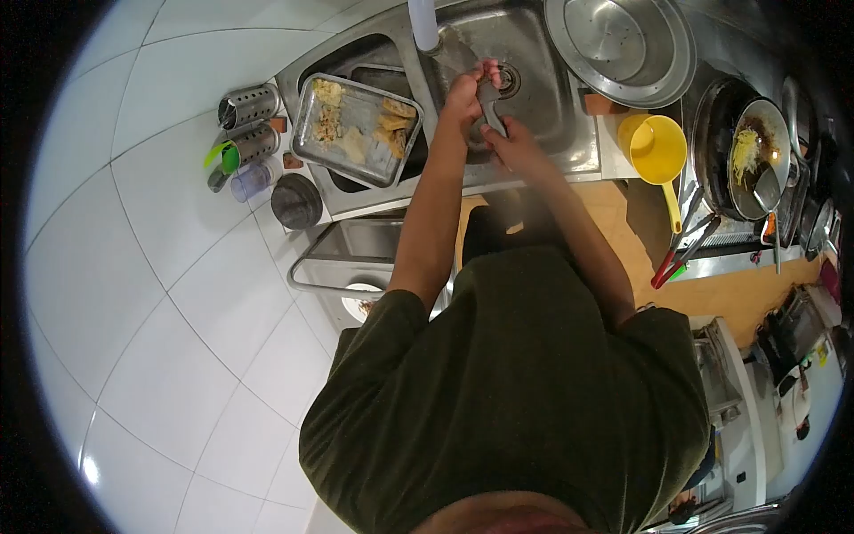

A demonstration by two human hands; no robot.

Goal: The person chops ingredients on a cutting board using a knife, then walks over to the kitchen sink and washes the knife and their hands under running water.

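Over the right sink basin (pixel 547 133), my right hand (pixel 516 147) is closed on the lower end of a grey metal knife (pixel 489 105). My left hand (pixel 467 96) closes round it further up, covering part of it. A broad, blade-like grey end shows beyond my left hand, close below the white faucet (pixel 423 25); its outline is blurred. The basin's drain (pixel 508 81) lies just past my fingers. Left of my left forearm, a metal tray (pixel 358 129) with pale yellow food pieces rests across the other basin.
A wide metal bowl (pixel 614 44) stands at the sink's right rim, with a yellow dipper (pixel 654 147) nearer me. Further right are a wok (pixel 712 151) and a pan holding yellow shreds (pixel 745 158), plus red-handled tongs (pixel 680 254). Perforated steel holders (pixel 249 107) and a dark round container (pixel 296 201) sit left.
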